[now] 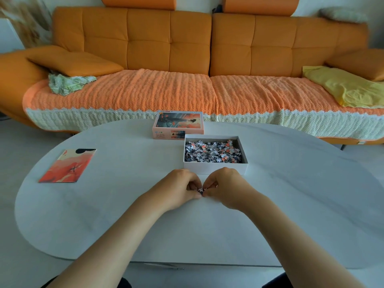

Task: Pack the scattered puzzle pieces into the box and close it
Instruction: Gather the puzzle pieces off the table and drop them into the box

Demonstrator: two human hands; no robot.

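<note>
As you lean over the white table (291,194), your left hand (182,189) and right hand (224,188) meet fingertip to fingertip just in front of the box (215,168). Both hands have their fingers curled, and between them they pinch a small clump of loose pieces (201,190), grey and white, low at the table surface. How many pieces make up the clump cannot be told. The box stands open just beyond your knuckles, its near wall white, and holds a heap of puzzle pieces (212,152) in grey, white and orange. The lid (178,124), printed with an orange and grey picture, lies face up behind the box, close against its far left corner. A printed sheet (67,166) in red and cream lies flat well to the left. An orange sofa (166,42) runs along behind the table.
</note>
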